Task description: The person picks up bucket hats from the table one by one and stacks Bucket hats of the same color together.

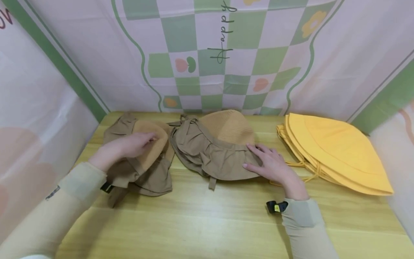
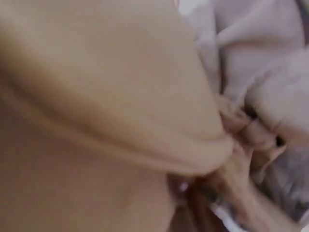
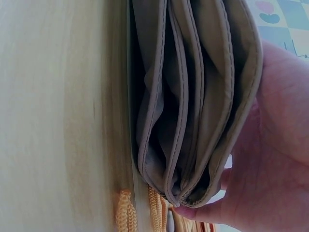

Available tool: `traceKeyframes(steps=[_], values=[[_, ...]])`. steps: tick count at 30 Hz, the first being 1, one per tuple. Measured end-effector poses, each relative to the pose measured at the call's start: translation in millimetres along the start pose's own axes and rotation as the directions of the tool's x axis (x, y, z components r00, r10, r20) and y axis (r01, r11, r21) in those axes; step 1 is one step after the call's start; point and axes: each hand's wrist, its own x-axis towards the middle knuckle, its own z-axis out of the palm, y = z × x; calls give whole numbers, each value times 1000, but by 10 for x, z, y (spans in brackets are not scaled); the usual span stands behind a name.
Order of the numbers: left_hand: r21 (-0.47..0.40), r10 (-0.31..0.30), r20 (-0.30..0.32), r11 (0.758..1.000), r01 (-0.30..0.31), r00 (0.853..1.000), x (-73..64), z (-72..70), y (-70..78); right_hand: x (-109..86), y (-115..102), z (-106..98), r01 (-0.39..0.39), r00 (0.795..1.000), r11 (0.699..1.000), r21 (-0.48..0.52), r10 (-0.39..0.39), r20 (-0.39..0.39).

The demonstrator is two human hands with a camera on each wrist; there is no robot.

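Note:
At the left lies a brown sun hat [image 1: 152, 151] with a tan crown and a ruffled cloth brim, its crown dented. My left hand [image 1: 136, 144] pinches that crown with bent fingers; the thumb is hidden in the head view. The left wrist view is blurred, with ruffled brown cloth [image 2: 263, 43] at its right. A stack of matching brown hats [image 1: 223, 144] sits in the middle, crown toward the back. My right hand [image 1: 270, 163] rests spread on the right end of its brim. Several layered brim edges [image 3: 193, 96] face the right wrist camera, with the thumb at their corner.
Folded yellow hats [image 1: 339, 154] lie stacked at the right, their yellow cords [image 1: 315, 171] trailing toward my right hand. Everything lies on a wooden table [image 1: 200, 223]. A printed cloth backdrop [image 1: 210, 68] stands behind it, with cloth walls at both sides.

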Motion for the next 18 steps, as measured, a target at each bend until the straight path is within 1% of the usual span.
traceKeyframes(steps=[1, 3, 5, 7, 9, 10, 11, 12, 13, 14, 16, 18], values=[[-1, -32, 42, 999, 32, 999, -21, -50, 8, -2, -1, 3, -2, 1000, 1000, 1, 2, 0], [1, -97, 114, 995, 98, 989, -61, -125, 35, -2, 1, 6, -2, 1000, 1000, 1, 2, 1], [37, -146, 140, 989, 142, 979, -96, -149, 69, -3, -4, 4, -6, 1000, 1000, 4, 6, 7], [116, -211, 136, 974, 196, 968, -142, -132, 117, 0, -4, 2, -10, 1000, 1000, 8, 10, 12], [212, -287, 108, 942, 260, 952, -193, -76, 178, 3, -4, 0, -12, 1000, 1000, 13, 11, 16], [248, -320, 91, 924, 290, 943, -221, -41, 209, 5, -3, 1, -12, 1000, 1000, 14, 11, 16], [266, -344, 78, 912, 313, 936, -247, 1, 238, 7, -2, 2, -11, 1000, 1000, 16, 11, 16], [271, -353, 60, 906, 325, 934, -271, 50, 263, 9, 1, 3, -12, 1000, 1000, 19, 12, 17], [262, -350, 49, 908, 326, 936, -290, 101, 286, 10, 3, 4, -13, 1000, 1000, 19, 12, 19], [241, -348, 48, 914, 327, 936, -309, 154, 303, 10, 4, 5, -14, 1000, 1000, 20, 13, 20], [200, -328, 45, 928, 313, 944, -328, 263, 325, 9, 7, 5, -16, 1000, 1000, 19, 15, 22], [186, -323, 23, 931, 313, 946, -318, 365, 333, 6, 6, 1, -16, 1000, 1000, 24, 15, 16]])
